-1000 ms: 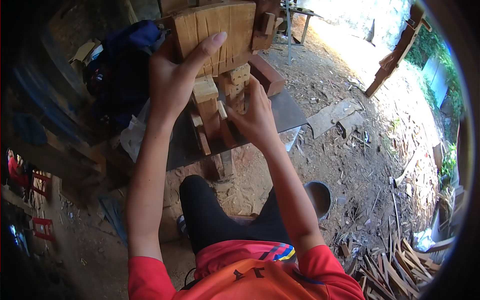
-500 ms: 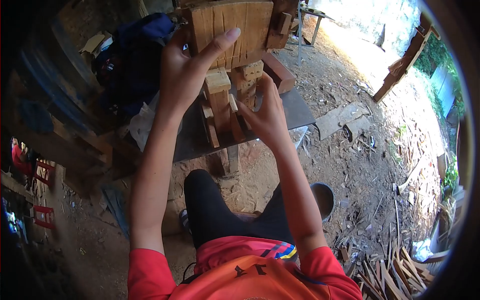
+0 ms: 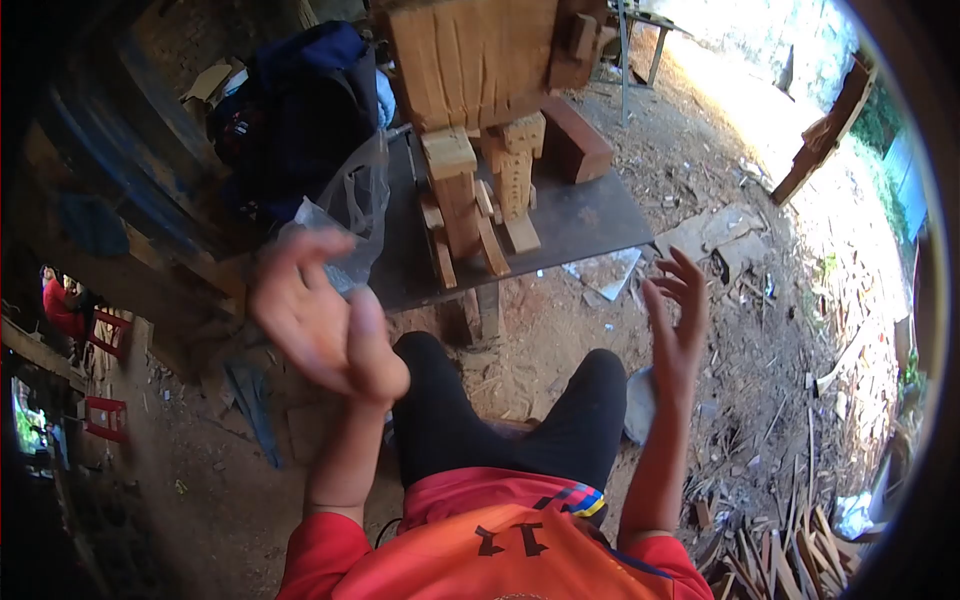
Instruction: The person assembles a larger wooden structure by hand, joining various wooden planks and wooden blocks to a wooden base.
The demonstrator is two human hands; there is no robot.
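Hovering off wooden figure (image 3: 480, 90) — left hand (image 3: 325, 325), right hand (image 3: 681, 332).

Glares with daylight from upper right, burning out the ground (image 3: 845, 265) there; lies in deep shadow at left; blurs the left hand (image 3: 318, 322); bends and blackens toward the edges.

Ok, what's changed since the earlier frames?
The left hand has let go of the grooved wooden panel and drawn back toward the body; the right hand has come away from the pitted wooden leg and drawn back rightward. The panel, leg and dark table stay as they were.
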